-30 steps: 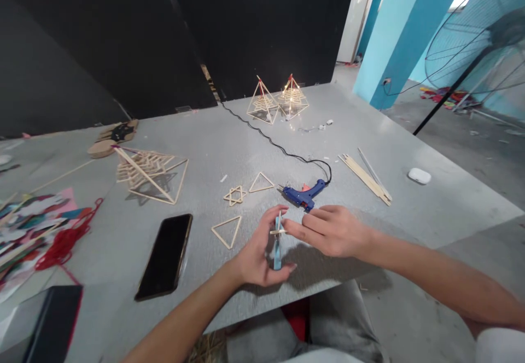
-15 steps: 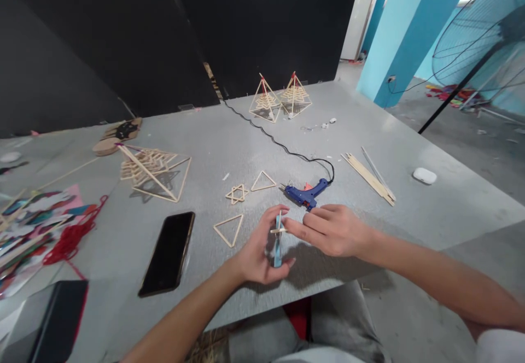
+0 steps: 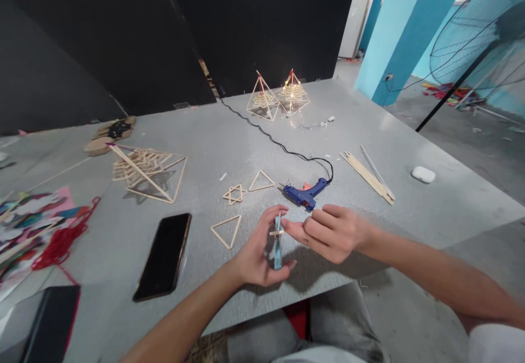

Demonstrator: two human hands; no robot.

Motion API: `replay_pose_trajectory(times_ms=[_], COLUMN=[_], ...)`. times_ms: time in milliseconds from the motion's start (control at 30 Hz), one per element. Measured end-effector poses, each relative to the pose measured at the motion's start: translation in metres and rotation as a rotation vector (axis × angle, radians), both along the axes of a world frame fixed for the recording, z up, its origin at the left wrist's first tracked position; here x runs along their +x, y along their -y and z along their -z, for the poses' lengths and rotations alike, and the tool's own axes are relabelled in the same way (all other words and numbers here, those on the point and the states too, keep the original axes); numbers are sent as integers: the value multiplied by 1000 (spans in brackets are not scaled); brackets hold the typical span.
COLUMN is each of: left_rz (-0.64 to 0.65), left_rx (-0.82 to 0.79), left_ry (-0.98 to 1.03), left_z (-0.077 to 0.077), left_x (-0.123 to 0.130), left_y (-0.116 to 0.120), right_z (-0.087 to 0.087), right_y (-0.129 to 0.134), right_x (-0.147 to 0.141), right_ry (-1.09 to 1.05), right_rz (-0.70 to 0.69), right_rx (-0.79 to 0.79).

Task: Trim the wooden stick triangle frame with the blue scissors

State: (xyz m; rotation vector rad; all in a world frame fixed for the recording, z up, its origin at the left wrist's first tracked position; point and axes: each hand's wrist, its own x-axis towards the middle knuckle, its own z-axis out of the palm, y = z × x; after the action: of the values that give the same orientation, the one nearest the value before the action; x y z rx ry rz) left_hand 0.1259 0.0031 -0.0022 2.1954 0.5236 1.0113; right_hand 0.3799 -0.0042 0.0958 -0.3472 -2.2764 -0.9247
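My left hand (image 3: 258,253) holds a light-blue object (image 3: 278,253) upright between thumb and fingers, with short wooden sticks (image 3: 275,233) crossing at its upper part. The fingertips of my right hand (image 3: 328,233) are pressed together beside these sticks; what they pinch, if anything, is too small to tell. A blue glue gun (image 3: 305,194) lies just beyond my right hand. To the left of it are a stick triangle (image 3: 261,181), a small six-pointed star (image 3: 234,194) and another triangle (image 3: 227,232).
A phone (image 3: 163,256) lies left of my left hand. Farther off stand stick pyramids (image 3: 262,98), one with small lights on. A tilted frame (image 3: 150,174), red yarn (image 3: 61,243) and colored scraps are at the left; loose sticks (image 3: 368,178) and a white case (image 3: 423,174) are at the right.
My right hand has shifted slightly, its fingers curling more near the sticks. Lights now glow on the right-hand pyramid. The view has moved a little.
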Motion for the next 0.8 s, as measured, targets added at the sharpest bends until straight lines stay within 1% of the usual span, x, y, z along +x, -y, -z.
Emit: replay_pose_trajectory(times_ms=[133, 267, 467, 633, 700, 800], left_rz=[-5, -7, 2, 44, 60, 56], left_rx=[18, 3, -19, -27, -26, -18], left_ry=[18, 13, 29, 54, 62, 59], left_z=[0, -1, -7, -10, -9, -6], left_x=[-1, -1, 0, 0, 0, 0], left_y=[0, 0, 2, 6, 6, 6], right_z=[2, 6, 11, 8, 6, 5], right_y=[-2, -5, -1, 2, 4, 12], right_x=[-1, 0, 1, -1, -2, -3], right_ry=[-26, -45, -130, -159, -161, -160], right_rz=[-12, -16, -11, -11, 0, 25], right_rx=[-7, -9, -100, -83, -109, -196])
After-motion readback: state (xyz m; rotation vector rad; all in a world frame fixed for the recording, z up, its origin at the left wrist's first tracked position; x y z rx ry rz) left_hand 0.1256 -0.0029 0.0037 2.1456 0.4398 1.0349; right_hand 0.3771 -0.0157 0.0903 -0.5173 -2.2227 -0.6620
